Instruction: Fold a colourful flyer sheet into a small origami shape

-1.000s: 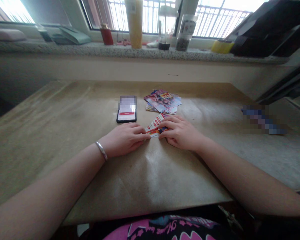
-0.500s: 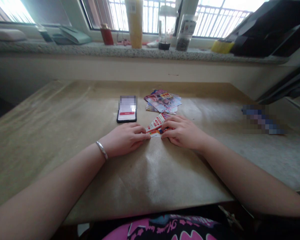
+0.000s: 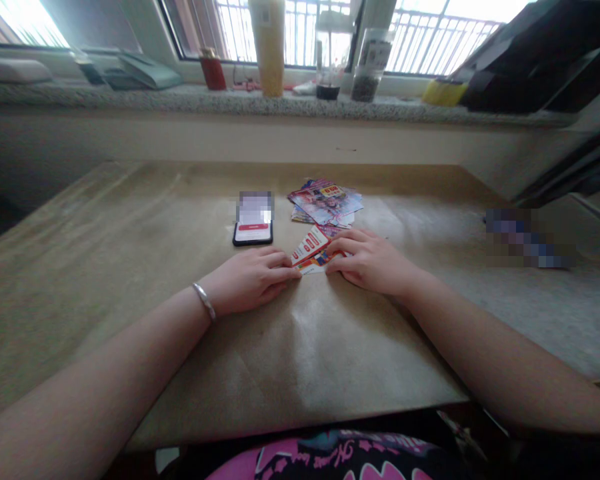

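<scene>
A colourful printed leaflet [image 3: 309, 244], with a white strip and red markings, lies between my hands, partly folded over itself. At its left edge my left hand [image 3: 255, 279], with a silver bangle at the wrist, has closed fingers pinching or pressing the paper. My right hand [image 3: 367, 262] curls over the leaflet's right side, fingers closed on it and hiding that part. Just beyond is a loose pile of colourful leaflets [image 3: 325, 200]. A phone [image 3: 253, 233] with a lit screen lies to the left of the pile, its upper part pixelated.
The table [image 3: 180, 373] has a yellowish-brown cover. A pixelated bluish object [image 3: 525, 239] lies toward the right side. On the windowsill [image 3: 155, 100] stand a red bottle [image 3: 213, 70], a tall yellow container [image 3: 269, 53], clear containers and a yellow item [image 3: 445, 92].
My right hand has shifted slightly to the right along the leaflet, and more of its printed lower layer shows. My left hand stays nearly in place.
</scene>
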Demonstrator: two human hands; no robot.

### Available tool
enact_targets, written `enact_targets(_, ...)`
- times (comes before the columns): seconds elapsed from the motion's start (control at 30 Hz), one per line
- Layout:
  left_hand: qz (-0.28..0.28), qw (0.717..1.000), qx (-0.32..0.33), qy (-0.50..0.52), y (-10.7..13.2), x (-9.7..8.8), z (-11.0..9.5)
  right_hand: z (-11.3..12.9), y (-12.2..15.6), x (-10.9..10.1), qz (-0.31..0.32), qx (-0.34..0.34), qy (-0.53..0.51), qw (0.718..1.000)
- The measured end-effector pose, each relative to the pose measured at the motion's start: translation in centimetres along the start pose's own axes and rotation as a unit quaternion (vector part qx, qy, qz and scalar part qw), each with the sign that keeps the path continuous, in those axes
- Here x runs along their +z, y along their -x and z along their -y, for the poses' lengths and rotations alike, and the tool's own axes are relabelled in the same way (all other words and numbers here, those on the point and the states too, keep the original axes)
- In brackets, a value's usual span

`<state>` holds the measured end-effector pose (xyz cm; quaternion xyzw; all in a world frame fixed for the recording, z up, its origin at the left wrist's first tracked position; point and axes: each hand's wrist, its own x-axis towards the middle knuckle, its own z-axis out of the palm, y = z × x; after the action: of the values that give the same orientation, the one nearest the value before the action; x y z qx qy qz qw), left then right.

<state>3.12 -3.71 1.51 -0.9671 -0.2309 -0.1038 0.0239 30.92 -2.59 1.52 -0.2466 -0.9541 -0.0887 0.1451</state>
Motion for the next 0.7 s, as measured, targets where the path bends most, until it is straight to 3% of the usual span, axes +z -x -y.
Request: enact_targets(0.7,0.007,1.000,-0.007,0.019,0.2,0.3,0.1,-0.7,1.0,-0.2,0.047,0.042,-0.012,0.998)
